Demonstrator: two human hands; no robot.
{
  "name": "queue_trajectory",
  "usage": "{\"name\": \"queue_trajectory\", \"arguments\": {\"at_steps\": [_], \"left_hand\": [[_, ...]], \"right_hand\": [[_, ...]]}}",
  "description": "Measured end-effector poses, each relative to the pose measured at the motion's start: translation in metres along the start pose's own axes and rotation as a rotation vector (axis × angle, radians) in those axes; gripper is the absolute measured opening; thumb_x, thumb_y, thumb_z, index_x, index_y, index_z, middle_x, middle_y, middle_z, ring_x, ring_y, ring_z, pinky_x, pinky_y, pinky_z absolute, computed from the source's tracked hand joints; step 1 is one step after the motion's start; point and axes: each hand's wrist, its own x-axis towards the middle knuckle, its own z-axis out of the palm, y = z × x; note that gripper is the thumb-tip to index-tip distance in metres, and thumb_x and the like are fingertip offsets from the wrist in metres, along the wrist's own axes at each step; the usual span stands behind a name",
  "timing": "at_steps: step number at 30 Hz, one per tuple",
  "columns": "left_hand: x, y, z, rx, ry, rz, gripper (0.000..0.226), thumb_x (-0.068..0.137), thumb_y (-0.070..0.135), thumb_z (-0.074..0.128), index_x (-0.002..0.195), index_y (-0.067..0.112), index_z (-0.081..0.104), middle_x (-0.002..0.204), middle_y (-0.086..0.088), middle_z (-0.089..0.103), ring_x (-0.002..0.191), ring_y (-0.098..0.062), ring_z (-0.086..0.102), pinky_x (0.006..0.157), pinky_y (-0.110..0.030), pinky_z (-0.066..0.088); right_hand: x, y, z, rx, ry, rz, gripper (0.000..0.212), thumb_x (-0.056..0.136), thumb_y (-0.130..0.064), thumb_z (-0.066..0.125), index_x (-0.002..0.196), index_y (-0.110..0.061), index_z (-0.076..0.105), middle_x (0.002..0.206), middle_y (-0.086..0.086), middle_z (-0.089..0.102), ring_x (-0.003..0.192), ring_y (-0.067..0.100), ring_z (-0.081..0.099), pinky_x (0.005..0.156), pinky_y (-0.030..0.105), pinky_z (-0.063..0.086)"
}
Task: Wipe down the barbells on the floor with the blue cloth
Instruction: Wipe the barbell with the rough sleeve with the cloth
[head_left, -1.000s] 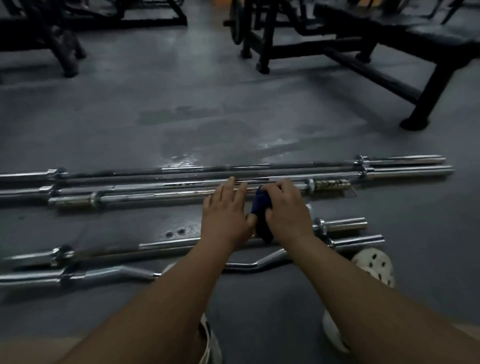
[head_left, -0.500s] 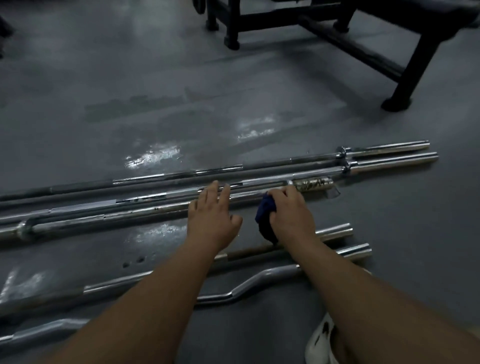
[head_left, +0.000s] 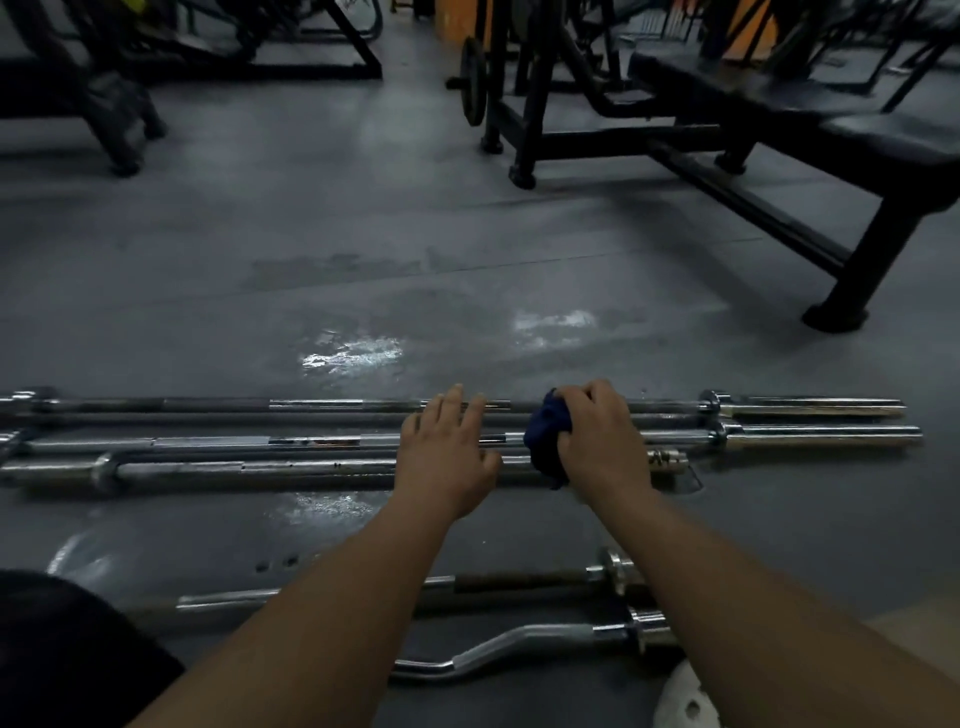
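dark blue cloth (head_left: 544, 441), silvery chrome barbells (head_left: 208, 444), grey floor (head_left: 363, 234), black bench (head_left: 779, 119), orange pillar (head_left: 457, 18)

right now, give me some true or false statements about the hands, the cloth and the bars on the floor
1. The right hand grips the crumpled dark blue cloth. True.
2. The left hand holds a second cloth. False: its fingers lie straight over the three long straight chrome barbells and it holds nothing.
3. The cloth is on the bent chrome curl bar. False: the cloth is on the group of long straight barbells farther out. The curl bar lies nearest the person, under the forearms.
4. A black padded bench stands beyond the bars, to the right. True.
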Motion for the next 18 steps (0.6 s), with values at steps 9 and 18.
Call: {"name": "queue_trajectory", "arguments": {"at_steps": [9, 18], "left_hand": [[-0.014, -0.004, -0.002, -0.01, -0.024, -0.047, 0.075, 0.092, 0.049, 0.045, 0.157, 0.027, 0.012, 0.165, -0.005, 0.009, 0.15, -0.025, 0.012, 0.119, -0.047, 0.016], [0.023, -0.005, 0.061, -0.058, -0.155, -0.032, 0.076, 0.091, 0.047, 0.044, 0.157, 0.027, 0.012, 0.166, -0.004, 0.007, 0.15, -0.025, 0.012, 0.12, -0.047, 0.017]], "right_hand": [[-0.036, 0.017, -0.007, -0.012, -0.014, 0.036, 0.032, 0.083, -0.009, 0.058, 0.114, -0.018, 0.06, 0.109, 0.002, 0.047, 0.101, 0.021, 0.045, 0.074, 0.035, 0.049], [-0.006, 0.04, 0.04, -0.038, -0.06, 0.127, 0.034, 0.087, -0.011, 0.059, 0.12, -0.019, 0.057, 0.115, 0.003, 0.046, 0.106, 0.021, 0.045, 0.072, 0.029, 0.041]]}}
